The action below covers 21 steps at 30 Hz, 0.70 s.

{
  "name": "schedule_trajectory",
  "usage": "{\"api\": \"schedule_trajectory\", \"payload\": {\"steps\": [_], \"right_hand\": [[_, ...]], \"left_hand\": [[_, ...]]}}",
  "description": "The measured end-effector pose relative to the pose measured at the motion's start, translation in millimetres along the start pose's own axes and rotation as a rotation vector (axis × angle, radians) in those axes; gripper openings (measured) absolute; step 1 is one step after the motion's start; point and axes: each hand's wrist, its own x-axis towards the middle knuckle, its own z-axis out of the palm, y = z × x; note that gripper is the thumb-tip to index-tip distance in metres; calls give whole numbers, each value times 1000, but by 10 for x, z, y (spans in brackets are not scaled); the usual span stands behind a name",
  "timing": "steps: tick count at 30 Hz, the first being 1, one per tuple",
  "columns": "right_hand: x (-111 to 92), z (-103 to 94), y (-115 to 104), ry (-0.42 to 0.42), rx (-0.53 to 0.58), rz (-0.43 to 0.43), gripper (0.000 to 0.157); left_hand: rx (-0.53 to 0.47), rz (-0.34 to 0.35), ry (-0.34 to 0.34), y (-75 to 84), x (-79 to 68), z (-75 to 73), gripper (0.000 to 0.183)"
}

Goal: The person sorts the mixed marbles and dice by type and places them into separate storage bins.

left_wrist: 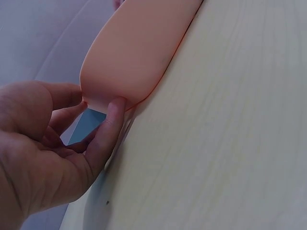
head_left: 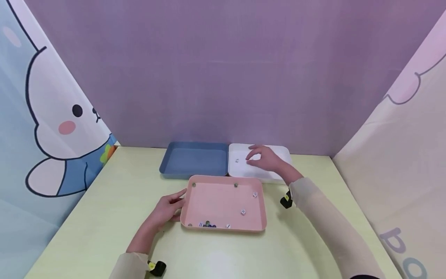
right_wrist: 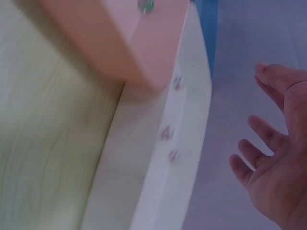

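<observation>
My left hand [head_left: 166, 209] holds the left side of a pink tray [head_left: 219, 199], thumb and fingers against its wall in the left wrist view. Several white dice [head_left: 243, 212] and small dark or greenish marbles [head_left: 208, 223] lie in that tray, many along its near edge. Over the white tray [head_left: 238, 170] hovers my right hand [head_left: 267, 159], thumb and index finger apart, nothing visible between them. The right wrist view shows its other fingers spread, and three blurred dice [right_wrist: 167, 133] in the white tray.
A blue-grey tray [head_left: 195, 159] stands left of the white one, behind the pink tray. All three rest on a pale wooden table [head_left: 104, 217]. A purple backdrop [head_left: 223, 77] rises behind, with printed cloth [head_left: 66, 155] on the left side.
</observation>
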Motion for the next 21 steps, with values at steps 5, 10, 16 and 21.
{"api": "schedule_trajectory", "payload": {"steps": [5,10,16,21], "right_hand": [[32,155,-471,-118,-100,-245,10],[-54,411,-888,-279,-210,-389,12],[-123,639,-1279,-450,-324,-503,17],[-181,821,-1374,-533,-415,-705,18]], "left_hand": [[-14,19,-8,3,27,17,47],[-34,18,-32,-43,33,49,48],[-34,18,-18,-3,6,31,46],[-35,4,0,1,-8,16,46]]}}
